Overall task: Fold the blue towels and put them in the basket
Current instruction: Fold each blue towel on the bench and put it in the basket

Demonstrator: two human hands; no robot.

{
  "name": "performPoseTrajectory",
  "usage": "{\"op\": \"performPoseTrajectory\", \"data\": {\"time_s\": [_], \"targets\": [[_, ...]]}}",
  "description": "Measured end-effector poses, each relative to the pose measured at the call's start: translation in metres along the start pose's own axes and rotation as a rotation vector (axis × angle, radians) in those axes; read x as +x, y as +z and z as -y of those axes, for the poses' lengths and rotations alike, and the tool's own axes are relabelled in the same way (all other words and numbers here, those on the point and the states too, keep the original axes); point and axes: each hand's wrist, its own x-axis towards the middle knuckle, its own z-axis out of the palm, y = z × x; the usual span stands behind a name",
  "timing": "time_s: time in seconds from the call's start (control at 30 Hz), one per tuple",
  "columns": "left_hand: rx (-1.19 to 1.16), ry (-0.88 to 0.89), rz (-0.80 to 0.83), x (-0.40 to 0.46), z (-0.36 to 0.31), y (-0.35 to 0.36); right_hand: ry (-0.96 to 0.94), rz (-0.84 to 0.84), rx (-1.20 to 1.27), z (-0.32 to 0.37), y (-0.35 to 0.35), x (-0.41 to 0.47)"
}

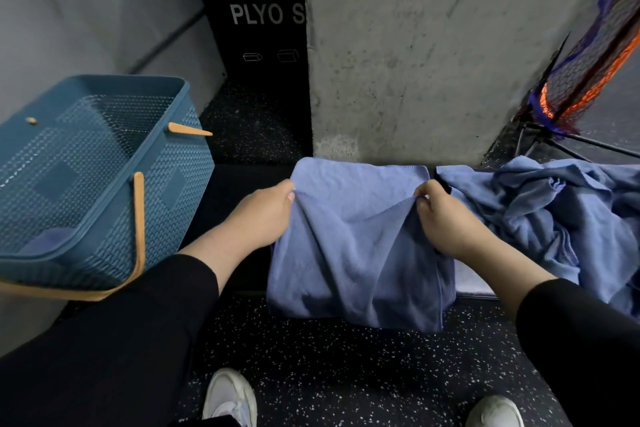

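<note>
Hands first: your left hand point(263, 215) and right hand point(446, 218) each pinch a corner of one blue towel point(356, 253), which lies on the dark bench point(228, 191) with its long axis running away from you and its near end hanging over the edge toward your two white shoes point(230, 399). One rumpled heap of towels point(554, 218) sits just right of it. One blue basket point(86, 184) stands at the left, something blue showing in its near corner.
</note>
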Motion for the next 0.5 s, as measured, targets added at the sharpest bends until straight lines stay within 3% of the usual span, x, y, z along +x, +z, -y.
{"op": "performPoseTrajectory", "data": {"time_s": [0.17,0.27,0.37,0.5], "targets": [[0.070,-0.150,-0.120,0.029,-0.004,-0.002,0.032,-0.096,-0.051,-0.003,-0.001,0.024],[0.078,-0.060,-0.224,0.040,-0.010,0.005,-0.032,-0.155,-0.071,-0.003,0.001,0.028],[0.109,0.070,-0.158,0.046,-0.014,0.019,-0.111,-0.133,-0.113,-0.006,0.007,0.033],[0.144,0.043,-0.135,0.048,-0.008,0.023,-0.106,-0.122,-0.142,-0.006,0.009,0.036]]}}
